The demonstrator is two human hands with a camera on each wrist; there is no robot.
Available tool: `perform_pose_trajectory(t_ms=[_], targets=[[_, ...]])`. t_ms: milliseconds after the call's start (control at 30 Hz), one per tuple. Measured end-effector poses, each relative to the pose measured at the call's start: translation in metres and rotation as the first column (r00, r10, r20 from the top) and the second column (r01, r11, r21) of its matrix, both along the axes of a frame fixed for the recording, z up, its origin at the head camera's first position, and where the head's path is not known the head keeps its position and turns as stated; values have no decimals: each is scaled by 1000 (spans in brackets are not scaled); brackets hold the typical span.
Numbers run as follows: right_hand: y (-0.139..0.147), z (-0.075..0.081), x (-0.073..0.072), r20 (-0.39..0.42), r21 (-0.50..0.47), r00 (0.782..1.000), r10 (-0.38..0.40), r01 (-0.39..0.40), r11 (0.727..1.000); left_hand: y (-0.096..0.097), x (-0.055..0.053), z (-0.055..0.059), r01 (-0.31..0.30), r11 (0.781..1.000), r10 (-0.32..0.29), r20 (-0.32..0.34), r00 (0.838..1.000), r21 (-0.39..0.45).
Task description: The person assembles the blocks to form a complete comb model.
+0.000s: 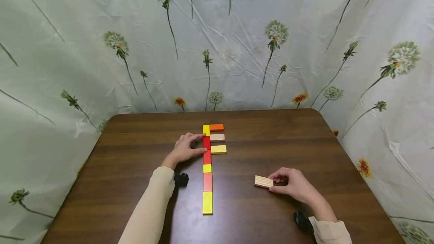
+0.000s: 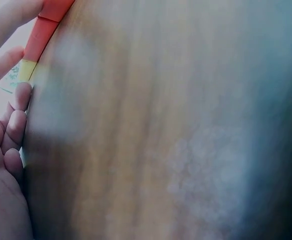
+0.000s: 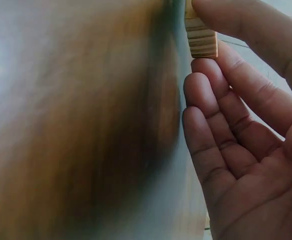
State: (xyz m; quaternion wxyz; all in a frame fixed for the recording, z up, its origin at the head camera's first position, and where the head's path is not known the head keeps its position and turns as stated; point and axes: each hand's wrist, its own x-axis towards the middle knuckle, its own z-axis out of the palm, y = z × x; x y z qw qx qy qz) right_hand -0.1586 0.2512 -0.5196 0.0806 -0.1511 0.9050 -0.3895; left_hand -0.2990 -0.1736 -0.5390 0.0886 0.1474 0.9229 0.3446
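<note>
A straight row of coloured blocks runs toward me in the head view, with red blocks (image 1: 207, 157), a pink block (image 1: 208, 182) and a yellow block (image 1: 207, 203) at the near end. My left hand (image 1: 183, 148) touches the row from its left side, index fingertip by the far yellow block (image 1: 206, 130) and thumb beside the red ones, fingers fairly straight. In the left wrist view, red and yellow blocks show past these fingers. My right hand (image 1: 293, 183) pinches a plain wooden block (image 1: 263, 181) between thumb and index finger; its striped end grain shows in the right wrist view.
Three blocks stick out rightward from the row's far part: an orange block (image 1: 216, 127), a pale wooden block (image 1: 217, 137) and a light yellow block (image 1: 218, 149). All lie on a dark brown wooden table (image 1: 135, 199). Behind it hangs a flower-patterned curtain (image 1: 237, 55).
</note>
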Motion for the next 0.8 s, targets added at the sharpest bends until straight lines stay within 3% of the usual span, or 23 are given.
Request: perform_pose_trajectory(t_ms=[800], targets=[[-60,6,-63,-89,32,990,108,-105,994,0,1,4,-1,1000,1,11,1000,-2]])
